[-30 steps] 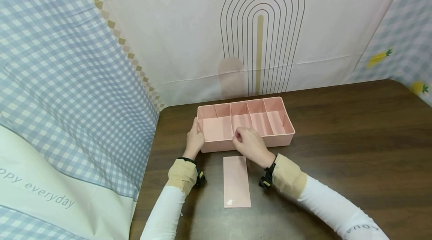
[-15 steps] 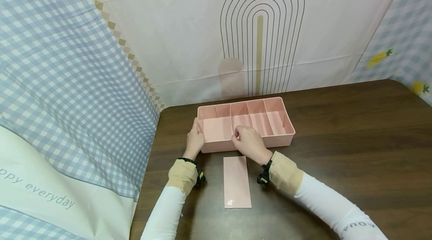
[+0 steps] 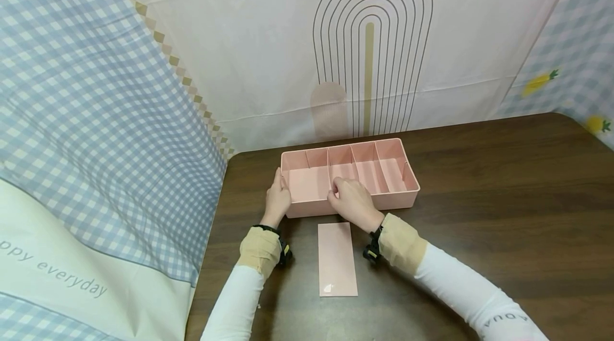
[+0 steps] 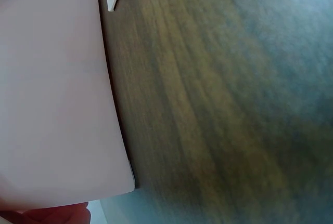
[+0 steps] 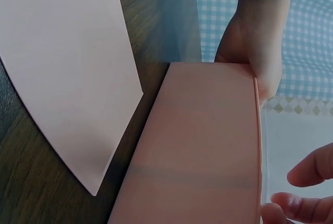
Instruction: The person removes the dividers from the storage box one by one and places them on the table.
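A pink divided storage box [image 3: 307, 208] stands on the table. My left hand [image 3: 277, 200] grips its left end, fingers along the outer side wall; the left wrist view shows only reddish fingers [image 4: 60, 214] below the box corner. My right hand [image 3: 354, 203] reaches over the front wall with fingers curled, at the front end of a thin pink divider [image 3: 329, 168]. Its fingertips [image 5: 281, 203] sit close together at the rim, and the divider appears pinched between them. A loose flat pink panel [image 3: 337, 259] lies in front of the box, between the forearms.
Several other dividers split the box's right part into narrow sections; its left section is wider. The dark wooden table [image 3: 484, 197] extends to the right. A patterned cloth [image 3: 268, 53] hangs behind, and a checked cloth [image 3: 124, 133] hangs along the left edge.
My right hand and forearm have shifted slightly to the left, the hand staying at the front rim. The left hand, the box and the loose panel have hardly moved.
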`<move>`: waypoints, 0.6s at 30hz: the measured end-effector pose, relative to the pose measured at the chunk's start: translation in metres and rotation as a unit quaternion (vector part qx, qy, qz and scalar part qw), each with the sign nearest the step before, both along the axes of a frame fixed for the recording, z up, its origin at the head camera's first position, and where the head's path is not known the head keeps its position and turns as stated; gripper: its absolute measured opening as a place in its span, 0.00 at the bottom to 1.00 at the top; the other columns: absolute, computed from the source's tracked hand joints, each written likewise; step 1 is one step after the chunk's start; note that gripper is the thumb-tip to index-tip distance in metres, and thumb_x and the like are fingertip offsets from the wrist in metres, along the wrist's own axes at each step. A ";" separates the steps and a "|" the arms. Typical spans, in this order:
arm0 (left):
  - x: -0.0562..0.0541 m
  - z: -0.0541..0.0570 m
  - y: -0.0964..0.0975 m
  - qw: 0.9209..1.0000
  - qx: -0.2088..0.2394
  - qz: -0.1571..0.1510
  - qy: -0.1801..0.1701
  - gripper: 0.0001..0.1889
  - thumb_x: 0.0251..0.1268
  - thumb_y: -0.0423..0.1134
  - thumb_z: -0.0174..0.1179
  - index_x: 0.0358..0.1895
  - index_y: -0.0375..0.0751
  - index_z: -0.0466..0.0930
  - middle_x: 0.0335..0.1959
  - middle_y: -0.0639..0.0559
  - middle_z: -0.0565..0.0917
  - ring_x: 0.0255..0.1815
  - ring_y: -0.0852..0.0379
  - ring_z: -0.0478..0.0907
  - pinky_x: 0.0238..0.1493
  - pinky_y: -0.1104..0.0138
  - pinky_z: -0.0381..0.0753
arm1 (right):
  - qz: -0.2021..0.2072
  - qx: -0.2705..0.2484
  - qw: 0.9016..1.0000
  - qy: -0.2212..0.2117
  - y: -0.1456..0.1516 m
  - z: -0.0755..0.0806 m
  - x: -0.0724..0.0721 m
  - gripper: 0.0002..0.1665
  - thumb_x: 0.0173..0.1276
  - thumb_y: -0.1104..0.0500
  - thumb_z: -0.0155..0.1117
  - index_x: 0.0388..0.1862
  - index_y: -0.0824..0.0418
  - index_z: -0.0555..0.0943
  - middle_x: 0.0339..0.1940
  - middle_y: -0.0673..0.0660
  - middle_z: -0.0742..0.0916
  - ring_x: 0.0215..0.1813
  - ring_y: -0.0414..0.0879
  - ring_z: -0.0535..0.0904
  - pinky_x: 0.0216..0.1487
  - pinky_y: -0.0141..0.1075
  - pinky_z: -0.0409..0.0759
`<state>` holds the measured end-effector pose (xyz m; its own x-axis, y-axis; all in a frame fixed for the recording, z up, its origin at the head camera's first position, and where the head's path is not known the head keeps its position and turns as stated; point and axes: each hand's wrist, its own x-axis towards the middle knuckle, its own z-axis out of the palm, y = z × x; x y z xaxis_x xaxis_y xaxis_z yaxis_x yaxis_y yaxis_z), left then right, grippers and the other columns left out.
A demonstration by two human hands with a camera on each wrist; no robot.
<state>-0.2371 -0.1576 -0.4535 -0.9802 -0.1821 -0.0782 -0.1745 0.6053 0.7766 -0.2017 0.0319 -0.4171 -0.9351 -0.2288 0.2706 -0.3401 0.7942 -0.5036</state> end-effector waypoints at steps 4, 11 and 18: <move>0.000 0.000 0.000 1.000 -0.001 -0.002 0.003 0.25 0.72 0.42 0.28 0.70 0.44 0.43 0.68 0.43 0.57 0.67 0.47 0.55 0.65 0.55 0.57 | -0.003 -0.003 1.000 0.002 0.000 0.000 -0.001 0.08 0.55 0.61 0.55 0.17 0.57 0.70 0.14 0.50 0.72 0.19 0.43 0.67 0.19 0.31 0.61; 0.000 0.000 -0.001 1.000 0.002 -0.004 0.001 0.25 0.72 0.43 0.27 0.70 0.45 0.43 0.67 0.43 0.57 0.67 0.47 0.56 0.65 0.55 0.57 | -0.008 -0.006 1.000 0.005 0.000 -0.001 -0.003 0.08 0.55 0.61 0.55 0.18 0.57 0.70 0.14 0.50 0.72 0.19 0.43 0.67 0.18 0.31 0.60; 0.000 0.000 -0.001 1.000 0.002 -0.003 0.002 0.25 0.72 0.43 0.27 0.70 0.43 0.44 0.67 0.43 0.57 0.67 0.47 0.56 0.65 0.55 0.57 | -0.011 -0.002 1.000 0.012 -0.001 -0.002 -0.006 0.07 0.55 0.61 0.55 0.19 0.58 0.71 0.14 0.50 0.73 0.19 0.43 0.67 0.18 0.31 0.61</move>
